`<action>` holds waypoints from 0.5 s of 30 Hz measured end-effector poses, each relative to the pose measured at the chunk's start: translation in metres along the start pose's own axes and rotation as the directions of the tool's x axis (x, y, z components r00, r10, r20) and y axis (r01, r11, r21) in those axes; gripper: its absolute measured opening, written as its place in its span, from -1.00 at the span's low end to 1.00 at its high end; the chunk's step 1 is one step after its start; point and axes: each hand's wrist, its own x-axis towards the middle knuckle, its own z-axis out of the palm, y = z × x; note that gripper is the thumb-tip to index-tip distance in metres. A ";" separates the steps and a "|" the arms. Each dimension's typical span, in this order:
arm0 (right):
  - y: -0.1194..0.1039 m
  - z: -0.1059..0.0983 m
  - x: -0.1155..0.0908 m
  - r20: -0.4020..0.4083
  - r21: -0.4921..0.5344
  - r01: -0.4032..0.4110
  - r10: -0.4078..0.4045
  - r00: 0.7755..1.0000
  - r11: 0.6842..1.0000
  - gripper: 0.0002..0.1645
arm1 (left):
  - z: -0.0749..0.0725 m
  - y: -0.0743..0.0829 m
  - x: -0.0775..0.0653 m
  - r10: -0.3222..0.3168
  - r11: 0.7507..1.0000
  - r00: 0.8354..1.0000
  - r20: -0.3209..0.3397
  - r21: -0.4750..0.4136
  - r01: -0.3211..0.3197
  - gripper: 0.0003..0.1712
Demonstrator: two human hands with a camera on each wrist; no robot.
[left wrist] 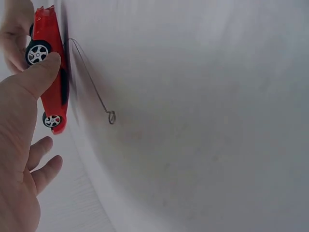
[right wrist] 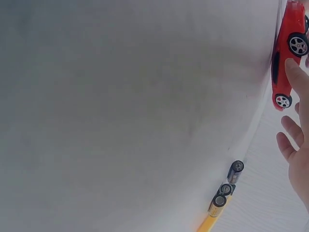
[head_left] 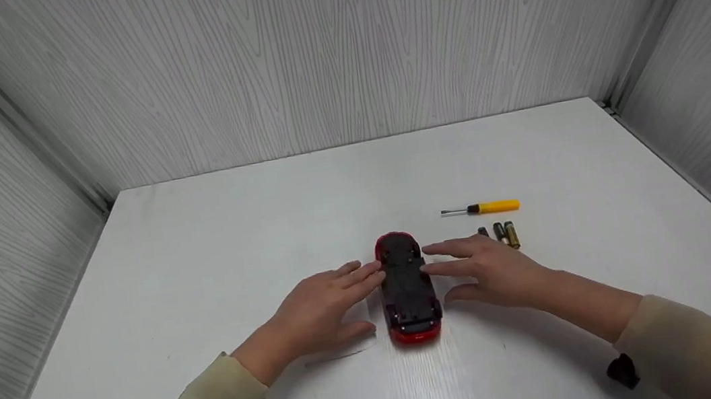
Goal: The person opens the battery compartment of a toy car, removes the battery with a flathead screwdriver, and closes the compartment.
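A red toy car [head_left: 409,291] lies upside down on the white table, its black underside facing up and its spoked wheels [left wrist: 37,52] showing in the wrist views. From the left, my left hand [head_left: 323,308] reaches to it with fingers extended, fingertips right at its side. Opposite, the extended fingers of my right hand [head_left: 497,271] come up to the other side, thumb apart from the rest. Beside the car, below the left thumb, is a thin wire [left wrist: 91,79] with a small loop at its end.
Three small batteries [head_left: 512,235] lie just beyond the right hand, partly hidden by it in the head view. Farther back is a yellow-handled screwdriver [head_left: 497,206], its tip pointing left. Wood-grain panels [head_left: 337,52] enclose the table [head_left: 229,222] at the back and sides.
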 end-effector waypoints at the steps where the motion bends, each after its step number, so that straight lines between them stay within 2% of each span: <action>1: 0.000 0.001 0.001 -0.001 -0.004 0.014 -0.014 1.000 1.000 -0.22 | 0.000 -0.001 0.001 0.010 1.000 1.000 0.008 0.019 -0.010 -0.13; 5: 0.001 0.004 0.003 0.013 -0.032 0.061 -0.061 0.998 0.998 -0.18 | 0.000 -0.003 0.005 0.062 0.989 0.997 0.053 0.132 -0.068 -0.13; 8: 0.001 0.003 0.003 0.049 -0.071 0.081 -0.078 0.996 0.994 -0.17 | 0.000 -0.005 0.008 0.120 0.965 0.990 0.070 0.226 -0.133 -0.14; 15: 0.003 -0.002 0.003 0.097 -0.169 0.143 -0.128 0.987 0.975 -0.26 | 0.002 -0.010 0.014 0.231 0.917 0.972 0.048 0.323 -0.234 -0.21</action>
